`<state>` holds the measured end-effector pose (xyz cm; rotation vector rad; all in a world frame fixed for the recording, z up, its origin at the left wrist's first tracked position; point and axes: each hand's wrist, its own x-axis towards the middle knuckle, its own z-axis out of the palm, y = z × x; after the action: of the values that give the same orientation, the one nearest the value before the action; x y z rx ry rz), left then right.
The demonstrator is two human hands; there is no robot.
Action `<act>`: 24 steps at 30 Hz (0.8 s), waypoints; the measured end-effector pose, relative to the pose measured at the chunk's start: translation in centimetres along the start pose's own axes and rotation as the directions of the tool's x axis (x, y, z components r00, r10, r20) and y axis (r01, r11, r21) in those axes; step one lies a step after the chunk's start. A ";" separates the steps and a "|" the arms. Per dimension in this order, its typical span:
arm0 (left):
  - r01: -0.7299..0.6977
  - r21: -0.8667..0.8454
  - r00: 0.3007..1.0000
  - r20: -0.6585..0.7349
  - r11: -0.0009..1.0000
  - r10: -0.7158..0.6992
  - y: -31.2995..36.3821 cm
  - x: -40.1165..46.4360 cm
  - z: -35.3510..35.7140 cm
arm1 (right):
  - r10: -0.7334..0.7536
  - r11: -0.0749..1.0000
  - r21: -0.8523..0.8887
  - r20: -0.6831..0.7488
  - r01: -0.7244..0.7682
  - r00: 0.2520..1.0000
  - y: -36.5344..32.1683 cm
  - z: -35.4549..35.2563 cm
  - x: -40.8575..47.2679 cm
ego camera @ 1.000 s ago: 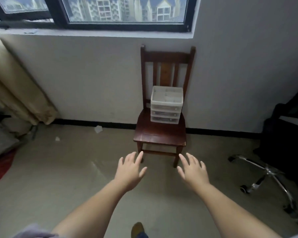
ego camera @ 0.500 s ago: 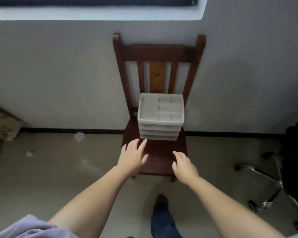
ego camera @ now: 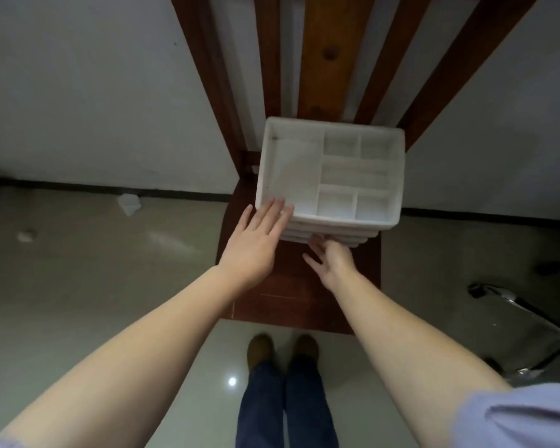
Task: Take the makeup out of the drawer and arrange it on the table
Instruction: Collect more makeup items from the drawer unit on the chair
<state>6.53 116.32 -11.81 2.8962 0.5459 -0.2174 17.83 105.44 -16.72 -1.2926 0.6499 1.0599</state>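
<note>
A white plastic drawer unit (ego camera: 330, 176) stands at the back of a dark wooden chair seat (ego camera: 291, 299). Its top is an open tray split into several empty compartments, and the stacked drawer fronts show just below the front rim. My left hand (ego camera: 256, 244) lies flat with fingers spread, its fingertips on the tray's front left corner. My right hand (ego camera: 330, 260) is lower, fingers apart, its fingertips at the drawer fronts under the tray. Neither hand holds anything. No makeup is visible; the drawers' contents are hidden.
The chair's slatted back (ego camera: 330, 56) rises against a white wall. Crumpled paper scraps (ego camera: 128, 203) lie on the tiled floor to the left. A chrome swivel-chair base (ego camera: 518, 318) stands at the right. My shoes (ego camera: 282, 350) are just in front of the chair.
I have stepped close to the chair and the view has tilted down. Both hands have moved forward from above the floor to the drawer unit, the left reaching its top corner, the right its drawer fronts.
</note>
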 end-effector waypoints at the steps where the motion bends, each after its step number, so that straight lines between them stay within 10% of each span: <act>1: -0.008 -0.016 0.999 -0.033 1.000 0.008 0.0 -0.1 0.4 | 0.030 0.993 0.115 0.003 -0.030 1.000 0.0 0.5 0.6; 8: -0.042 -0.028 0.992 -0.120 0.999 0.038 0.1 0.0 1.3 | 0.062 0.914 0.404 -0.054 -0.035 0.997 0.2 1.6 1.8; 24: -0.049 -0.019 0.997 -0.057 0.999 0.047 -0.3 -0.1 1.7 | 0.207 0.939 0.276 0.025 -0.205 0.978 7.7 -4.5 -1.8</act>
<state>6.16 116.24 -13.49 2.8999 0.4841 -0.1235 10.97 100.18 -19.43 -0.9981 0.9191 1.0907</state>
